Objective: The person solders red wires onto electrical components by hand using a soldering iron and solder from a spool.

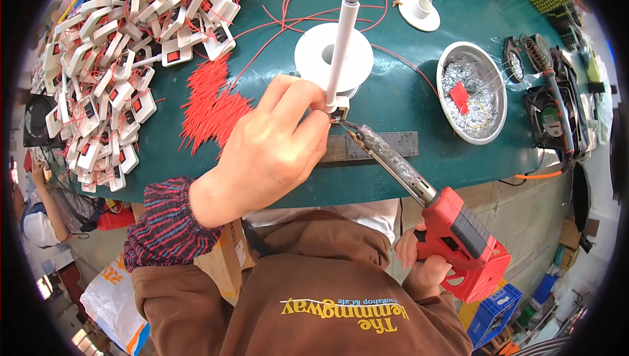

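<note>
Nearest, the right hand (429, 261) is clenched on a red soldering gun (458, 238), whose grey barrel tip meets a small white switch piece (337, 107) on a long white tube (342, 44). That piece sits at the left hand (275, 146) fingertips (314, 103), pinched above the green counter (406, 94), solder spool (321, 54) just beyond.
</note>
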